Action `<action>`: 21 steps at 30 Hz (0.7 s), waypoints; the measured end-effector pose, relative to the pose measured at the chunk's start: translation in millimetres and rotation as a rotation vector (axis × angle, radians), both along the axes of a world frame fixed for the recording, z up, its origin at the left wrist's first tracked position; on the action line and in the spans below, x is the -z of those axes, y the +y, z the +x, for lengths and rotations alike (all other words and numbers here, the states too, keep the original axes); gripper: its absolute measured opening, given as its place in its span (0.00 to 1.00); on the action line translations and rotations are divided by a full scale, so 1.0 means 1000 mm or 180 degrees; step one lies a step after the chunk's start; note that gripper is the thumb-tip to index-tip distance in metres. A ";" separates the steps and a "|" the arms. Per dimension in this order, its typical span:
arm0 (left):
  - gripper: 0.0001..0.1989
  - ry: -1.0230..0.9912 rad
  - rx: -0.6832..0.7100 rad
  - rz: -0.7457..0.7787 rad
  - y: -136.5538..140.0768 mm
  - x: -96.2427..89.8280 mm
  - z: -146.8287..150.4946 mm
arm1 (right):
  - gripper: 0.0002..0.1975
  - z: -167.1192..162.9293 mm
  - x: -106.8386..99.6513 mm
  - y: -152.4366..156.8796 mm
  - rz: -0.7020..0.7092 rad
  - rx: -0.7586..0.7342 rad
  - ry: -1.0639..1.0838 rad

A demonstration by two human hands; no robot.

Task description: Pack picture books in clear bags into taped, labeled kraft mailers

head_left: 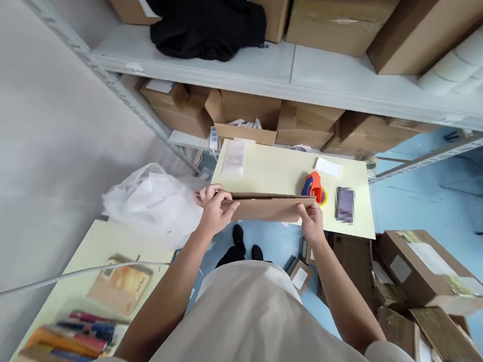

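Note:
A flattened brown cardboard box spans the space between my two hands, over the near edge of the pale yellow table. My left hand pinches its left end, thumb on the near face and fingers over the top edge. At the right end, my right hand grips it with the thumb on the near face; the other fingers are mostly hidden behind. Just beyond its right end lies an orange and blue tape dispenser. A blurred-out dark rectangular thing rests further right on the table.
White paper and a clear plastic packet lie on the table. A white plastic bag bulges at left above a side table with colourful packs. Shelving with boxes stands ahead; stacked cartons fill the floor at right.

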State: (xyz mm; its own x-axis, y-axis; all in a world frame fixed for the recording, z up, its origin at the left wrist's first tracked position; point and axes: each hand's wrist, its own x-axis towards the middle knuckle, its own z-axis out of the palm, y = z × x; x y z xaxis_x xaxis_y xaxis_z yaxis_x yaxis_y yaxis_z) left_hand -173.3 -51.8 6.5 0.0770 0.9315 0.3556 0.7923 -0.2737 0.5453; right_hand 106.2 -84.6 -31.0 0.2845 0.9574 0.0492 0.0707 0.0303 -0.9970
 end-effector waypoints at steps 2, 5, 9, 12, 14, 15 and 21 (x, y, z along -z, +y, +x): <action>0.13 0.0037 0.0154 -0.0044 0.017 0.001 0.003 | 0.19 0.004 -0.006 0.002 -0.0176 0.0020 -0.0268; 0.13 0.0102 0.0453 -0.0131 0.042 0.001 0.007 | 0.28 0.009 -0.023 0.005 -0.0594 0.0031 -0.0520; 0.12 0.0040 0.0906 -0.0181 0.071 -0.002 0.009 | 0.34 0.010 -0.044 0.008 -0.1305 0.0049 -0.0246; 0.11 0.0002 0.1160 -0.0279 0.089 -0.004 0.009 | 0.29 0.007 -0.052 0.015 -0.1728 0.0253 0.0292; 0.10 -0.0023 0.1337 -0.0318 0.098 -0.005 0.011 | 0.25 0.007 -0.054 0.020 -0.1740 0.0380 0.0554; 0.10 -0.0047 0.1410 -0.0312 0.101 -0.005 0.012 | 0.22 0.008 -0.054 0.023 -0.1709 0.0423 0.0646; 0.11 -0.0132 0.1437 -0.0195 0.104 -0.005 0.023 | 0.11 0.029 -0.056 0.045 -0.1899 0.0310 0.0504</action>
State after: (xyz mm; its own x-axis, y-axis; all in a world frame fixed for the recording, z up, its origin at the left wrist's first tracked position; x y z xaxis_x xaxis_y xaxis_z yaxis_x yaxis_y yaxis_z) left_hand -150.2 51.9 11.3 0.4670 0.8273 0.3122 0.5783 -0.5528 0.6000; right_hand 134.7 -39.6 25.4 0.3319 0.7764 -0.5358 -0.1048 -0.5341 -0.8389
